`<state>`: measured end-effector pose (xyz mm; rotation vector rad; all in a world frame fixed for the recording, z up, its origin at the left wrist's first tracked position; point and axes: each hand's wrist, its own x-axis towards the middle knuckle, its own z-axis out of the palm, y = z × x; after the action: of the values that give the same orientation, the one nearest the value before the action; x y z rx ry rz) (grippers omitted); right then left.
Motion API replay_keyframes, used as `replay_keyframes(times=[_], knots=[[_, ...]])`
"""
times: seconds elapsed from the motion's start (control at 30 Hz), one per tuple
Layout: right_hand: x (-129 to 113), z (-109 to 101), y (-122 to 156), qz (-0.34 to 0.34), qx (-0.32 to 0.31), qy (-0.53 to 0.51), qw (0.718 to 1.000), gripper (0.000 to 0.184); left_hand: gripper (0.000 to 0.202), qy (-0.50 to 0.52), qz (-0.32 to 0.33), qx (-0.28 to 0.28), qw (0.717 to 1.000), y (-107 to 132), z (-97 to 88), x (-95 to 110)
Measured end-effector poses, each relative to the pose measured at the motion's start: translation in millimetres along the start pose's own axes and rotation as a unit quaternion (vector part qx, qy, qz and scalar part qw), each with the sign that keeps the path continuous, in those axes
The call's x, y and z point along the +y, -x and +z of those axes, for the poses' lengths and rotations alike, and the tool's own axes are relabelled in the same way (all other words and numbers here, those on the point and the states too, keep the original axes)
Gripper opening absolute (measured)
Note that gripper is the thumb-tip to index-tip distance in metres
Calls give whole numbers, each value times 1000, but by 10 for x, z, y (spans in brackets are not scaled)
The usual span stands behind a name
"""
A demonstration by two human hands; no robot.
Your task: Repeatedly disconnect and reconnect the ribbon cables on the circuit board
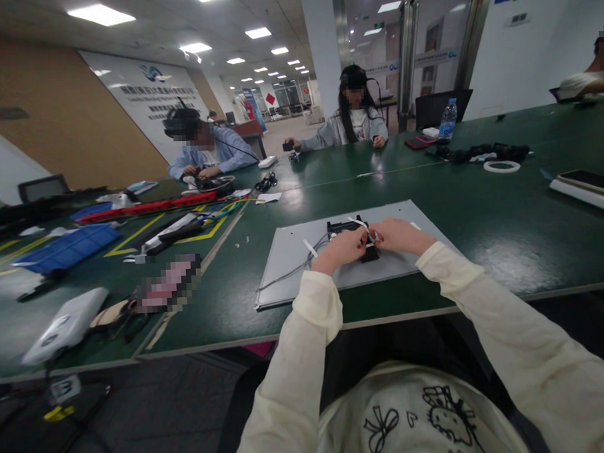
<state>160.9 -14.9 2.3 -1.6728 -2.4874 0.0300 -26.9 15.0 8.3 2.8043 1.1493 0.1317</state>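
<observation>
A black bracket-like part (pixel 369 253) lies on a grey board (pixel 283 261), partly covered by my fingers. Grey cables (pixel 279 279) run from it across the board to the left. My left hand (pixel 343 247) is closed in a pinch at the part's left side. From the right, my right hand (pixel 396 236) meets it with fingertips pinched. Between the two hands a thin white cable tie (pixel 358 223) shows, its end sticking up. Another white tie end (pixel 310 248) stands out over the cables, left of my left hand.
On the left are a blue crate (pixel 67 249), a white power bank (pixel 66 325) and a red strip (pixel 151 208). Right are a white tape ring (pixel 501 167), a phone (pixel 593 182) and a water bottle (pixel 447 120). Two people sit across the green table (pixel 503 244).
</observation>
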Motion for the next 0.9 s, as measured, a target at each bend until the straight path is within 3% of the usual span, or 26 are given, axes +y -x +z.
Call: replay_keyframes(times=[0.37, 0.73, 0.9], knots=[[68, 13, 12, 26, -4, 91, 996, 23, 25, -41, -12, 1, 999, 45, -12, -19], [249, 64, -27, 72, -3, 52, 996, 21, 10, -50, 20, -14, 998, 34, -5, -68], [333, 189, -41, 64, 34, 17, 997, 39, 10, -51, 27, -7, 998, 55, -10, -38]])
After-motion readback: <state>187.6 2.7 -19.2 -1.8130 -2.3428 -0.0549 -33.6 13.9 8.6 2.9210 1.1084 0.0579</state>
